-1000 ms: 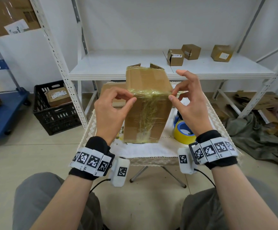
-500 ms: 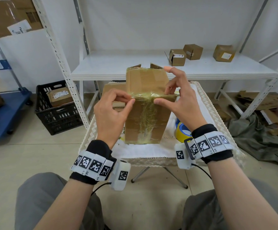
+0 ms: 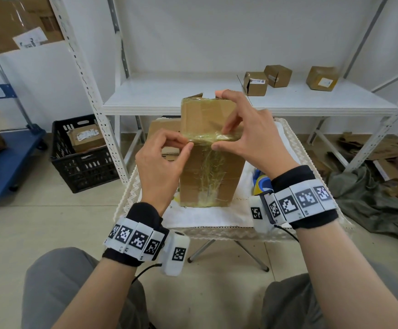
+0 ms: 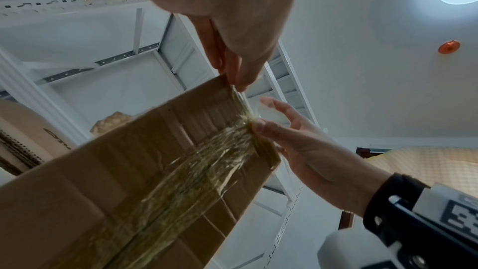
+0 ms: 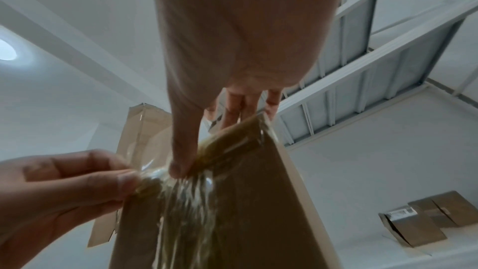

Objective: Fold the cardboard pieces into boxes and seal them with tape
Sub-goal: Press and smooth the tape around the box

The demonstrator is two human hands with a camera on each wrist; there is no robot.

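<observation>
A tall cardboard box stands upright on the small table. Wrinkled yellowish clear tape runs up its front and over the top front edge. My left hand pinches the loose tape end at the left of that edge, also seen in the left wrist view. My right hand presses the tape onto the edge near the middle, thumb on the front face, fingers lying on the top. The right wrist view shows that thumb on the tape. The far flaps stand up.
A blue and yellow tape roll lies on the table behind my right wrist. Flat cardboard sits behind the box. The white shelf holds three small boxes. A black crate and blue cart stand left; cardboard scraps lie right.
My right hand has slid left along the box's top front edge, from the right corner to near the middle. The left hand keeps its pinch on the tape.
</observation>
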